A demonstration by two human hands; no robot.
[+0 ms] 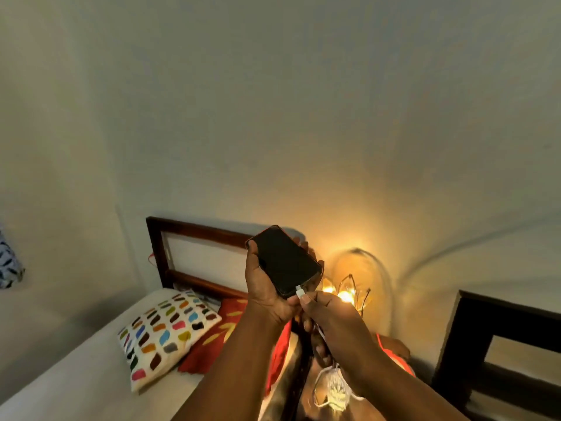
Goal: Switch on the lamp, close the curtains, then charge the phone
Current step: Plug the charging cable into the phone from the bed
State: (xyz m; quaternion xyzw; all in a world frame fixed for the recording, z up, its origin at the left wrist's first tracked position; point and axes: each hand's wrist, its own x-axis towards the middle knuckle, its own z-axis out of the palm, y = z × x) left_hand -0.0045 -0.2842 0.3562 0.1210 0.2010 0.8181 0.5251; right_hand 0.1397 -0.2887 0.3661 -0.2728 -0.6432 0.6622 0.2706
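A black phone point(285, 261) with a dark screen is held up in front of the headboard by my left hand point(264, 287), which grips its left edge and back. My right hand point(329, 314) pinches the white plug of a charging cable point(299, 290) right at the phone's bottom edge. The white cable point(326, 387) hangs down under my right wrist in a loose loop. Behind my hands a small lamp point(346, 294) with wire petals glows yellow against the wall. No curtains are in view.
A bed with a white sheet point(76, 378) lies at lower left, with a white pillow with coloured patches point(165, 332) and a red pillow point(218, 335) on it. A dark wooden headboard point(188, 229) stands behind. Another dark wooden frame point(485, 323) stands at right.
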